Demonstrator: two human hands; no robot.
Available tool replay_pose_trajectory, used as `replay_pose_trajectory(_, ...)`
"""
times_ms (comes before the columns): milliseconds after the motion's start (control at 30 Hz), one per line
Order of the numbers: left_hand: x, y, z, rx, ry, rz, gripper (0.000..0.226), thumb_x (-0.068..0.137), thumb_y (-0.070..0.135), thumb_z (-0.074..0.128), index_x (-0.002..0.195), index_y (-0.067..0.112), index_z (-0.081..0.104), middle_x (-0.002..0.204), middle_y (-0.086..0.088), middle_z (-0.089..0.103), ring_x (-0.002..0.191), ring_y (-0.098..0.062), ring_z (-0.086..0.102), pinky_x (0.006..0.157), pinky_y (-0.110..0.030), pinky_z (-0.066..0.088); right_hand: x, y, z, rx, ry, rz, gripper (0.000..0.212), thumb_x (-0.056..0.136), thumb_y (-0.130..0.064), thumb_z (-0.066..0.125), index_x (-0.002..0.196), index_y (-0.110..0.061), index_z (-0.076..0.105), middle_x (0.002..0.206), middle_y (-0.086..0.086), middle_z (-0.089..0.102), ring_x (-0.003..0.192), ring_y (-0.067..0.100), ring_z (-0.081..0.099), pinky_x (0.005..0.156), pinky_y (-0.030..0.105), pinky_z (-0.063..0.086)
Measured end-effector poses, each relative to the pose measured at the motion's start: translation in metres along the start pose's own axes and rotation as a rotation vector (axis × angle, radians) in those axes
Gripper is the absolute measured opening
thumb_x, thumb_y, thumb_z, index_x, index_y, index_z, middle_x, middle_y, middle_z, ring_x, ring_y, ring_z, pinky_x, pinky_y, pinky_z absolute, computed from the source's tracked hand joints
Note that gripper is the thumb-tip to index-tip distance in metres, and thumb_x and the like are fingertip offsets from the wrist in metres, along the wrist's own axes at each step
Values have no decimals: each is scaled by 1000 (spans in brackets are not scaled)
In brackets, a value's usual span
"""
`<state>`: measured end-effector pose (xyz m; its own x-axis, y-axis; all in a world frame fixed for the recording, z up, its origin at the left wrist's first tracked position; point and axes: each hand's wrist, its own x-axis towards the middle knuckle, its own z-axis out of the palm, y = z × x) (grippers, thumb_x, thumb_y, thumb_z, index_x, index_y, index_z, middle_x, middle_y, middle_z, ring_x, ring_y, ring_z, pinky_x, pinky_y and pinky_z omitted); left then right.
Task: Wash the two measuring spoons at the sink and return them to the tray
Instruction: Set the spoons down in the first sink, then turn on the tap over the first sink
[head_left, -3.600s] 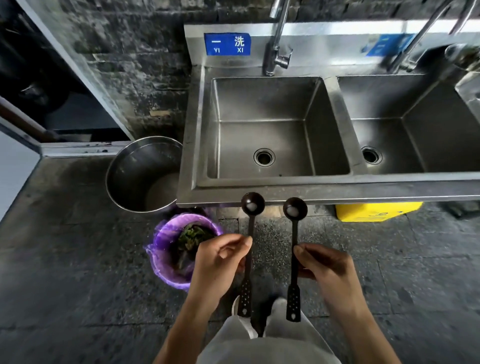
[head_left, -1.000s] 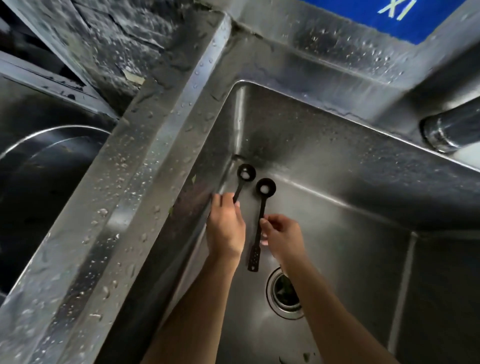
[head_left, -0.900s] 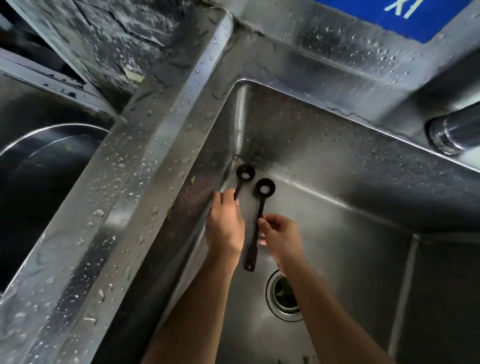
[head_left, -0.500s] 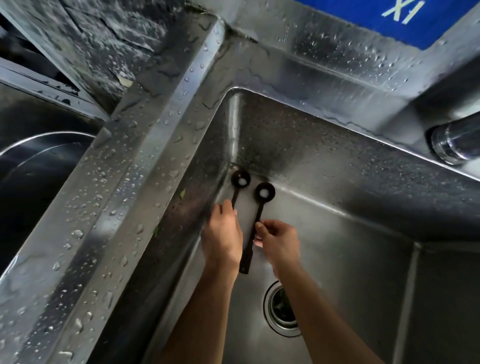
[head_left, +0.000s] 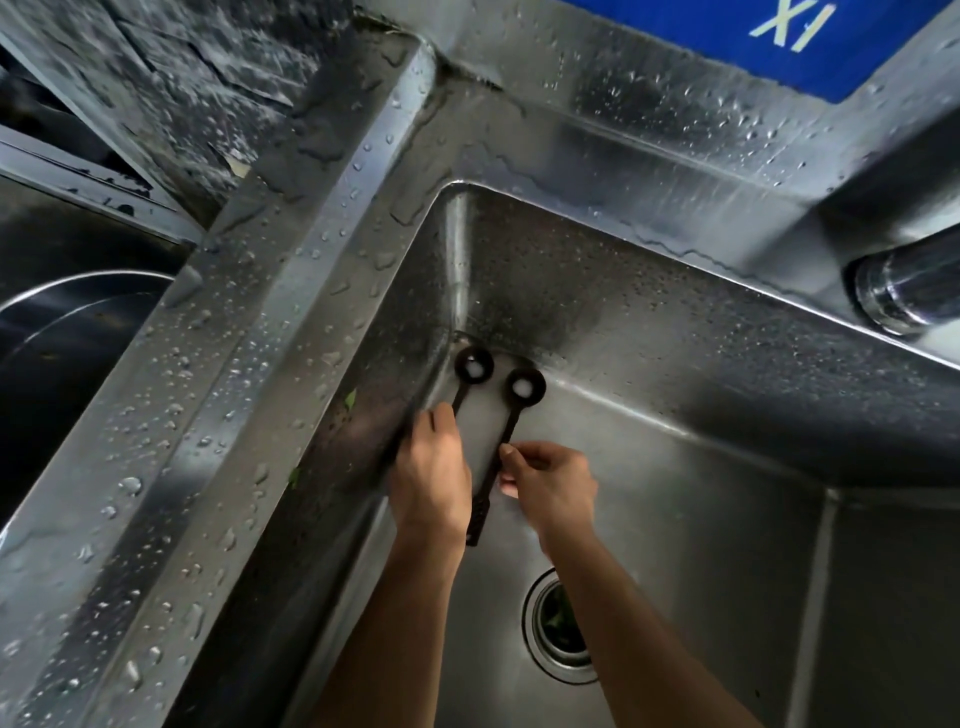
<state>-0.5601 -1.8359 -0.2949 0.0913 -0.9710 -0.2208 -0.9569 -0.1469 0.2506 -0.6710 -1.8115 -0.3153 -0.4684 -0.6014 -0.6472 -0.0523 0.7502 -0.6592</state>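
Two black measuring spoons sit low in the far left corner of the wet steel sink (head_left: 675, 426), bowls pointing away from us. We grip the left spoon (head_left: 471, 368) with our left hand (head_left: 434, 480) closed around its handle, beside the basin's left wall. Our right hand (head_left: 553, 483) pinches the right spoon (head_left: 522, 387) by its stem between thumb and fingers. The spoons lie just beside each other, apart. Nearer us the drain (head_left: 558, 626) opens in the basin floor. At right a tap (head_left: 904, 291) juts in; above it hangs a blue sign (head_left: 810, 47). Droplets bead the rim.
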Motion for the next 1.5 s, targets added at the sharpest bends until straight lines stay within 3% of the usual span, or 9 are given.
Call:
replay_pose_trajectory(267,-1,0,0,-31,-22,10,23,90,7,62,112,12,62,111,-11,64,95,-31,67,72,-40,57,-2,-1,-1,-51,-2,-40,14,89,-26,77,76,-29,76,70,-4,79,68,13,77,82,40,64)
replay_pose_trajectory(533,-7,8,-16,-115,62,97,16,89,17,69,101,8,68,97,-14,69,80,-34,70,61,-40,56,-11,-7,-8,-66,66,-47,17,89,-40,72,89,-24,80,77,-7,79,77,15,76,84,40,62)
replay_pose_trajectory(700,-23,24,-41,-353,145,135,9,90,15,68,97,10,70,89,-9,72,78,-28,71,62,-32,53,-38,-28,-28,-71,124,-109,23,93,-44,65,102,-26,76,94,-5,79,91,21,75,93,42,58)
replay_pose_trajectory(800,-35,42,-72,-527,162,188,16,94,17,63,107,13,72,99,-4,75,87,-22,72,74,-28,53,-62,-50,-46,-77,171,-138,33,94,-47,62,115,-25,75,105,-5,79,103,16,72,96,32,53)
replay_pose_trajectory(1033,-53,85,-165,-755,26,380,28,102,32,50,119,18,67,111,-2,75,97,-18,72,83,-35,57,-120,-94,-108,108,334,-187,40,92,-45,69,125,-21,71,119,-1,77,105,9,70,91,23,46)
replay_pose_trajectory(1200,-58,119,-220,-731,-71,503,39,102,42,47,136,28,60,132,8,68,111,-10,69,91,-23,49,-150,-119,-167,449,406,-191,60,92,-38,72,143,-13,54,131,4,68,115,12,63,114,42,45)
replay_pose_trajectory(1333,-56,153,-238,-800,-276,479,49,102,48,43,149,35,44,143,4,61,122,-17,64,102,-24,46,-167,-143,-207,728,333,-218,78,92,-37,72,156,-18,32,144,2,56,129,16,57,114,45,44)
replay_pose_trajectory(1433,-55,179,-238,-914,-477,440,53,103,50,36,155,43,25,161,9,36,141,-19,46,111,-48,44,-174,-163,-226,723,258,-255,65,76,-55,70,131,-24,58,124,-12,64,120,9,59,109,43,47)
replay_pose_trajectory(1500,-54,190,-234,-962,-532,429,53,105,45,34,156,36,25,165,7,28,146,-16,37,115,-51,39,-176,-176,-232,708,228,-239,78,61,-68,62,126,-26,61,131,-6,64,125,15,58,101,39,48)
